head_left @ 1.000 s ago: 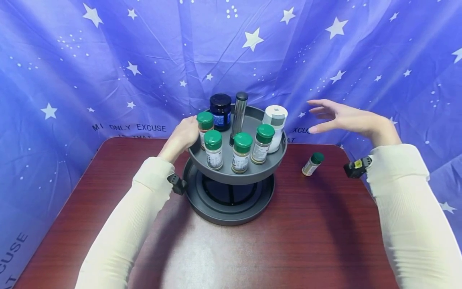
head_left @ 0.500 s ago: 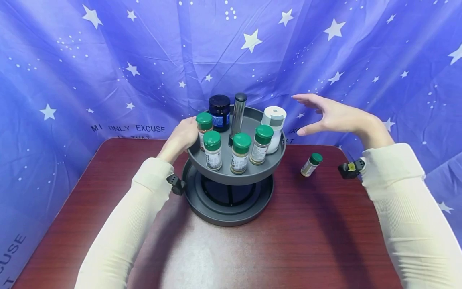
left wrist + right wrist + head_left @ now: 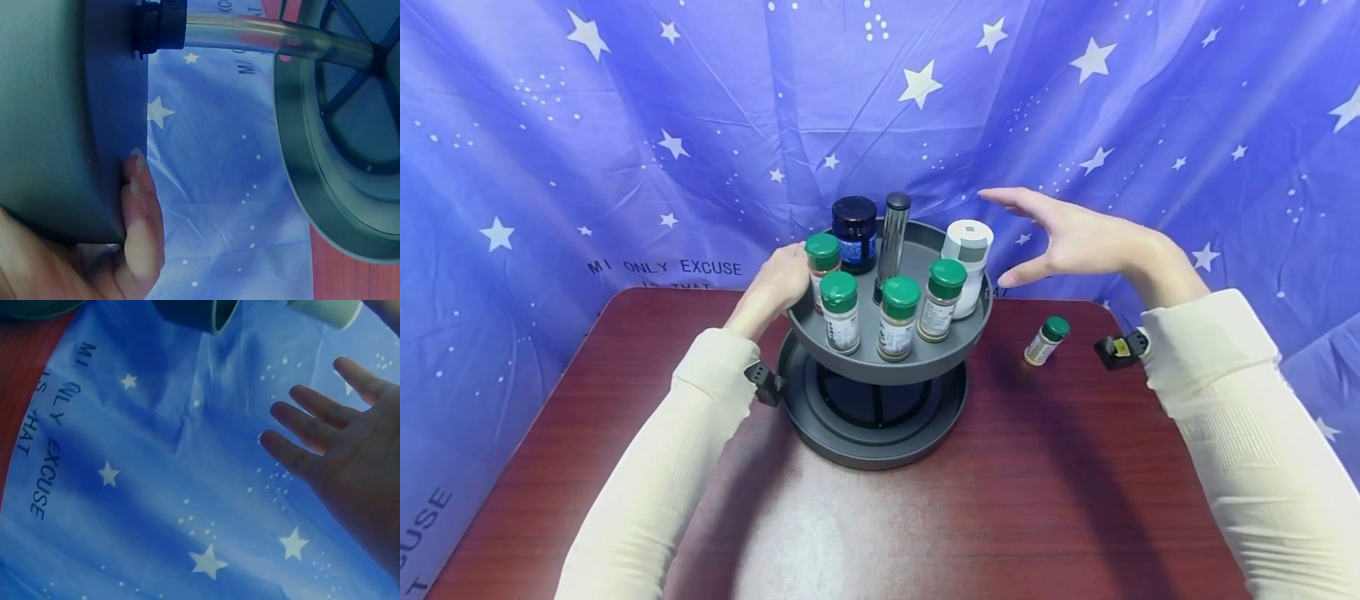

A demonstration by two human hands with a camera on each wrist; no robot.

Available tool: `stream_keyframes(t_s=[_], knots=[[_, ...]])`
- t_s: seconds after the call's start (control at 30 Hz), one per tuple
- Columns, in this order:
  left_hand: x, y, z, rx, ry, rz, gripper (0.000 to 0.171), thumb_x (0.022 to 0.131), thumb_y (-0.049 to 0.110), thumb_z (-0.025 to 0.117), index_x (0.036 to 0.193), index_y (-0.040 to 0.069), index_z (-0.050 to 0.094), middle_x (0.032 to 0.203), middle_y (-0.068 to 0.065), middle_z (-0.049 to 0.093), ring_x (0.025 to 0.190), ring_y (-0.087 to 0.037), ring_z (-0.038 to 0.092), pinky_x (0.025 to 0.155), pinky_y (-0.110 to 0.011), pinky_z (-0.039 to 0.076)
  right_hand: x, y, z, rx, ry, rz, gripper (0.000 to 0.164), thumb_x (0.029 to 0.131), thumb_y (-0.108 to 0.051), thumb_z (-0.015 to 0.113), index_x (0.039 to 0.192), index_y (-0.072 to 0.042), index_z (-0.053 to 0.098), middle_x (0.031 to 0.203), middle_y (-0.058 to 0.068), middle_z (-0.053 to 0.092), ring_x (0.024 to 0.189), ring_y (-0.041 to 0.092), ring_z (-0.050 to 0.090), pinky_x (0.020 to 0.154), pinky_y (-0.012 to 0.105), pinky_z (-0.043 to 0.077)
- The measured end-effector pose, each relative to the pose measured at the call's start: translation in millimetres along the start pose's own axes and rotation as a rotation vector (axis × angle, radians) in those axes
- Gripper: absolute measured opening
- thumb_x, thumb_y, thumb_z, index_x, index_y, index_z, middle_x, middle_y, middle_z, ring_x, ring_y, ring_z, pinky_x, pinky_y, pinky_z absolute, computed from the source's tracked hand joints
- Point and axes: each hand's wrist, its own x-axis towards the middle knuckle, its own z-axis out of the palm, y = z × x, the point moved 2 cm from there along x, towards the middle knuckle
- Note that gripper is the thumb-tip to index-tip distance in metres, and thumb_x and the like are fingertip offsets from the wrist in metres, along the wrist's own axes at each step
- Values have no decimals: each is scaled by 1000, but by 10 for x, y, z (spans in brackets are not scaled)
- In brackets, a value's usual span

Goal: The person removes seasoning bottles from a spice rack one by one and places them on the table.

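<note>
My left hand (image 3: 781,277) grips the left rim of a two-tier grey turntable's upper tray (image 3: 865,368); in the left wrist view, curled fingers (image 3: 142,244) reach under the tray. Several green-capped spice jars (image 3: 897,321) stand along the tray's front and left. Behind them are a dark jar (image 3: 854,237) with a blue label and the post's top (image 3: 893,237). A white bottle (image 3: 973,275) stands at the tray's right side. My right hand (image 3: 1078,237) is in the air right of that bottle, fingers and thumb spread apart, holding nothing; the right wrist view shows its extended fingers (image 3: 306,428).
One more green-capped spice jar (image 3: 1047,342) stands on the red-brown table (image 3: 1037,500), right of the turntable. The wider lower tray (image 3: 872,458) sits on the table. A blue star-patterned curtain (image 3: 737,125) hangs close behind and at both sides.
My right hand has moved left toward the white bottle, its thumb and fingers spreading wider. My left hand stays on the tray rim, and the jars keep their places.
</note>
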Motion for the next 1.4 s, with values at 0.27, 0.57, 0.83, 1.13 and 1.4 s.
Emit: stream_keyframes(t_s=[0.27,0.57,0.83,1.13,1.4], knots=[[-2,0,-5,0,2,-1,56,107,36,12,153,14,35,158,-10,36,146,-32,34,116,-48,35,26,-189,48,-49,-28,-59,107,79,-29,83,158,-31,11,166,1,12,154,27,10,121,61,16],[-14,-2,-5,12,8,19,58,107,38,12,153,10,35,159,-11,36,148,-34,31,121,-48,27,107,-332,164,-130,-54,-46,102,80,-24,82,158,-34,16,168,2,-1,156,28,1,120,63,15],[-11,-4,-7,28,-2,34,56,107,34,12,154,12,32,159,-10,35,147,-32,33,119,-48,31,185,-418,255,-210,-37,-73,85,85,-15,75,156,-20,28,167,10,9,154,34,7,121,60,16],[2,-5,-11,28,-4,42,56,107,34,12,153,12,35,158,-11,37,145,-31,36,116,-48,36,270,-401,282,-253,36,-157,71,84,3,62,150,-14,41,150,13,43,121,26,50,102,47,45],[5,14,-8,42,-7,52,57,107,35,11,153,12,34,159,-10,36,148,-32,31,121,-47,29,276,-384,252,-228,30,-143,60,86,-1,67,142,-15,50,137,12,52,119,26,50,100,47,42]])
